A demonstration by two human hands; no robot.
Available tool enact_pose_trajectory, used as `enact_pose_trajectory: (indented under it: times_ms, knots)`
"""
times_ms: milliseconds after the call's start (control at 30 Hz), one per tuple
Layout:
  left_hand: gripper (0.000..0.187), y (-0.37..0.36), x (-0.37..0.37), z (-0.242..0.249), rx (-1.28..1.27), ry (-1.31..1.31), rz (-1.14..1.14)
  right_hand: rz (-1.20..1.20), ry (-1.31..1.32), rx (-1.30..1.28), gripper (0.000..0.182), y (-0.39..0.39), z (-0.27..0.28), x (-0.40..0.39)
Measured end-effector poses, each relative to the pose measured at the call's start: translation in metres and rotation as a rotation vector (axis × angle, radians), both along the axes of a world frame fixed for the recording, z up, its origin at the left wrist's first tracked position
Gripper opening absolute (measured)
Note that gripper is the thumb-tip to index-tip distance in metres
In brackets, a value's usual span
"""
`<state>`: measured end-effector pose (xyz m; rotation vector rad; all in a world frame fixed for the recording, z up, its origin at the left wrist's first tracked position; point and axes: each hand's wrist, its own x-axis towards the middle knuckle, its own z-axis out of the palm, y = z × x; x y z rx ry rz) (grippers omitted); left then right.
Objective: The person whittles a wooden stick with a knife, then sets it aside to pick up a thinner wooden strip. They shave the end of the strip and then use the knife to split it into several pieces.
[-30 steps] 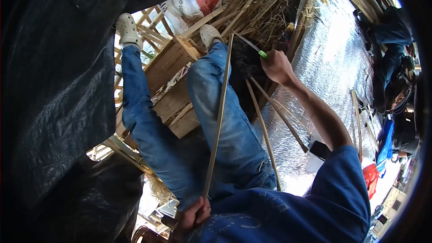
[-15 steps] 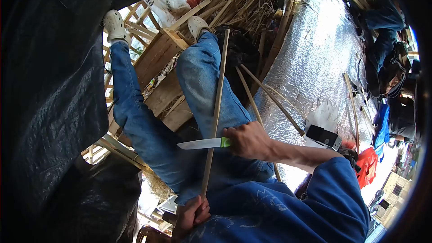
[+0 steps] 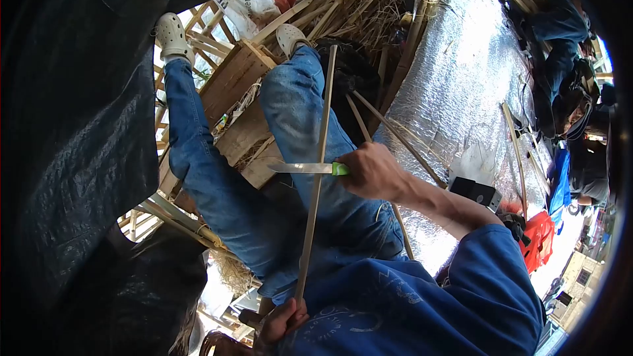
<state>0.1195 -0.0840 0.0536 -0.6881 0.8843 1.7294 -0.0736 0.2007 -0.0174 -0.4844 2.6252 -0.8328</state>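
Note:
In my right hand (image 3: 374, 171) is a knife (image 3: 302, 167) with a bright green handle, fingers wrapped round it. Its blade points left and crosses a long, thin bamboo strip (image 3: 308, 237) about midway along. My left hand (image 3: 283, 320) is closed round the strip's lower end, close to my body. From there the strip slants up across my jeans, its far end near my knee. A short dark stub (image 3: 249, 318) shows beside my left hand.
Loose sticks (image 3: 402, 137) lean beside my right leg. Silver foil sheeting (image 3: 455, 59) spreads to the right, with a phone (image 3: 475, 192) on it. Wooden planks (image 3: 234, 82) and a straw pile (image 3: 359, 10) lie ahead. Black plastic sheeting (image 3: 79, 158) hangs left.
My right hand and the knife have moved up along the strip, away from my body. My left hand keeps its grip on the strip's lower end.

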Motion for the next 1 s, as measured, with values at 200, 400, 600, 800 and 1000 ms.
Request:
enact_pose_trajectory:
  times_ms: [200,400,600,800,1000]
  knots:
    - [0.043,0.010,-0.015,-0.014,0.006,0.005,-0.034,-0.079,-0.083,0.178,0.014,0.034,-0.031,-0.032]
    - [0.043,0.011,-0.022,-0.011,0.059,-0.040,-0.016,-0.125,0.098,0.088,0.018,0.028,-0.052,-0.035]
    - [0.042,0.010,-0.022,-0.004,-0.077,-0.016,-0.069,-0.251,-0.038,0.203,0.019,0.031,-0.055,-0.055]
    - [0.031,-0.009,0.018,-0.021,-0.176,0.025,-0.058,-0.384,-0.096,0.343,0.022,0.055,-0.077,-0.111]
    - [0.026,-0.016,0.034,-0.033,-0.304,0.249,-0.146,-0.310,0.017,0.608,0.026,0.096,-0.111,-0.193]
